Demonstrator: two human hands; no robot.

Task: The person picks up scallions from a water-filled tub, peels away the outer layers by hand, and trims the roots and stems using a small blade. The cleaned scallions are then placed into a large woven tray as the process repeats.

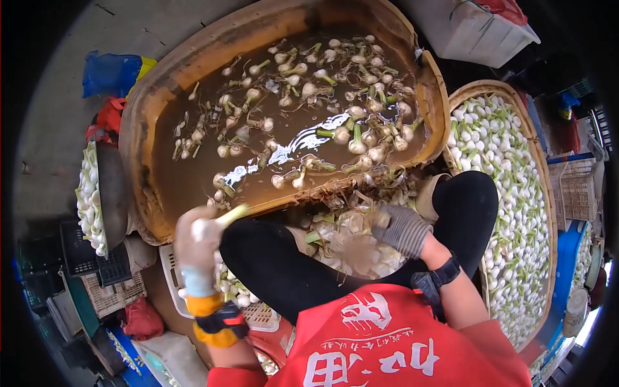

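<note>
My left hand (193, 248), in a pale glove and blurred, is closed round a white garlic bulb (205, 230) with a short green stem. It is just past the near left edge of the big brown tub (143, 187). My right hand (403, 231), in a grey striped glove, is curled over a heap of peelings (351, 242) between my knees; whatever its fingers hold is hidden. Many unpeeled garlic bulbs (358, 140) with roots and stems float in the tub's muddy water.
A long tub of cleaned garlic (496, 213) stands at my right. Beside my left leg a white plastic basket (171, 278) holds more white bulbs. Another container of garlic (90, 200) is at far left. A white bin (480, 35) stands at the back right.
</note>
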